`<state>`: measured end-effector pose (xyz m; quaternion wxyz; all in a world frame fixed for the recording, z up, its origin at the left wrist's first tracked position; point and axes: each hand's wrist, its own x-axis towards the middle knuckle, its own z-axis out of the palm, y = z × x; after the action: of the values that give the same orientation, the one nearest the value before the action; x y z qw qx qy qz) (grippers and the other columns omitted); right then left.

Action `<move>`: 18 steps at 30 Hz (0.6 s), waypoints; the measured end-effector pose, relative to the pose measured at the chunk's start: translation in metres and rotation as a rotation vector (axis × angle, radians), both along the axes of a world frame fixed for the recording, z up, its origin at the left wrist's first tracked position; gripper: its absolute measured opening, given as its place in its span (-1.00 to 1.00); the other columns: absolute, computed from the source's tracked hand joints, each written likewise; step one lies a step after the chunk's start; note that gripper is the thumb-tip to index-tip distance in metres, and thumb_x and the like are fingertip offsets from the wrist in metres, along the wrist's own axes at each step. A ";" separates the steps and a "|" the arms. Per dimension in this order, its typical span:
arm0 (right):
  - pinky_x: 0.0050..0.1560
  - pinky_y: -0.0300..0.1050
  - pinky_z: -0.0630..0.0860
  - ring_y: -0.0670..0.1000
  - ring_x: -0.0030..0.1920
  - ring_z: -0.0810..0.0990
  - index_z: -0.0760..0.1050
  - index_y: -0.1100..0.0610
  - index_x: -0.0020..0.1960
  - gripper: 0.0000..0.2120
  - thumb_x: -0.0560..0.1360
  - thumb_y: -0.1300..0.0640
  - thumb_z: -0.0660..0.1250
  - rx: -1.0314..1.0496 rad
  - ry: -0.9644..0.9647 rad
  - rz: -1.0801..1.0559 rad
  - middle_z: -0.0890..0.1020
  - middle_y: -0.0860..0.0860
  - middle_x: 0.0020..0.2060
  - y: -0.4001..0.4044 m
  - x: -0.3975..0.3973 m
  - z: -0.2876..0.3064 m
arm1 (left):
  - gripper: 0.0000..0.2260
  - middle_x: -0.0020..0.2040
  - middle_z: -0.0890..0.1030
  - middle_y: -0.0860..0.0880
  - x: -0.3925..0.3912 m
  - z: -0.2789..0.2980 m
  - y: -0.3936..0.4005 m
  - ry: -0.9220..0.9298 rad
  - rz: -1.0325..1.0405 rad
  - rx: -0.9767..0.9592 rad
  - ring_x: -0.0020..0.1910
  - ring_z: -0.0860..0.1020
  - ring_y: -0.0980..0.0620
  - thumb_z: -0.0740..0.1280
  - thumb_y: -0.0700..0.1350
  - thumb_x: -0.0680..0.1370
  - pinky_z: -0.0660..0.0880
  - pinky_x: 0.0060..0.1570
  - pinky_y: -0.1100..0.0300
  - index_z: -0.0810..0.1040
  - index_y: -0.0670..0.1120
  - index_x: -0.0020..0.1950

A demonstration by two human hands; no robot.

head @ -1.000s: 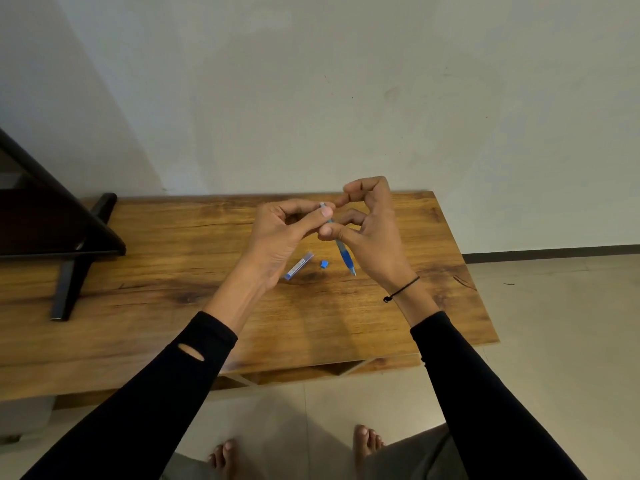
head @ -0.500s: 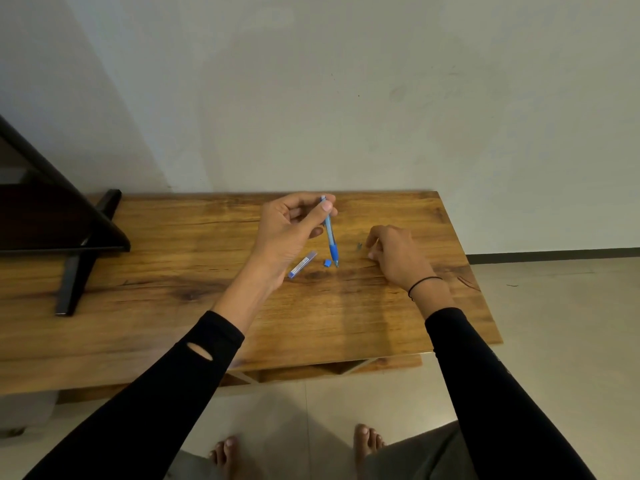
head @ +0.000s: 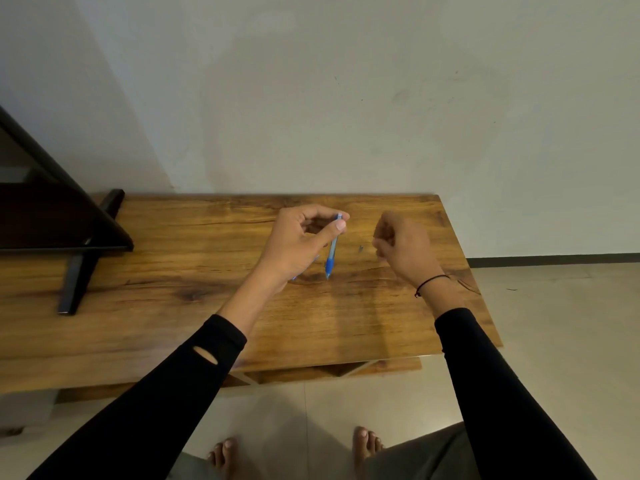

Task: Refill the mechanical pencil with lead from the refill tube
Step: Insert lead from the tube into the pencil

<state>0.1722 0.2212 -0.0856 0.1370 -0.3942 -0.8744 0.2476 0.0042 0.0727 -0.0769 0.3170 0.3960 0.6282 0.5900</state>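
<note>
My left hand (head: 298,240) pinches the top end of the blue mechanical pencil (head: 331,252) and holds it nearly upright, tip down on the wooden table (head: 173,271). The clear refill tube (head: 294,278) lies on the table mostly hidden behind that hand; only its near end shows. My right hand (head: 403,249) hovers just right of the pencil with its fingers curled closed, and I see nothing in it. A tiny dark piece (head: 360,248) lies on the table between the pencil and my right hand.
A black slanted stand (head: 79,233) with a foot occupies the table's left end. The wall runs directly behind the table. The table's right edge (head: 485,306) drops to a tiled floor. My bare feet (head: 365,445) stand in front of the table.
My right hand let go of the pencil, dipped to the table near the tiny dark piece, then lifted with fingers curled. My left hand kept the pencil and turned it more upright.
</note>
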 end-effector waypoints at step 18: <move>-0.08 -0.06 0.64 0.07 -0.10 0.66 0.61 0.21 -0.09 -0.93 0.48 0.32 0.48 -0.845 0.916 0.130 0.69 0.06 -0.18 -0.038 -0.023 0.030 | -0.91 -0.06 0.80 0.10 0.003 -0.001 0.005 0.170 -0.059 0.061 0.00 0.76 0.05 0.51 -0.08 0.63 0.72 0.00 0.10 0.78 0.04 0.11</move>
<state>0.1487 0.1830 -0.0553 0.3147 -0.2142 -0.5759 0.7235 0.0071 0.0775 -0.0783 0.2676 0.4723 0.6226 0.5636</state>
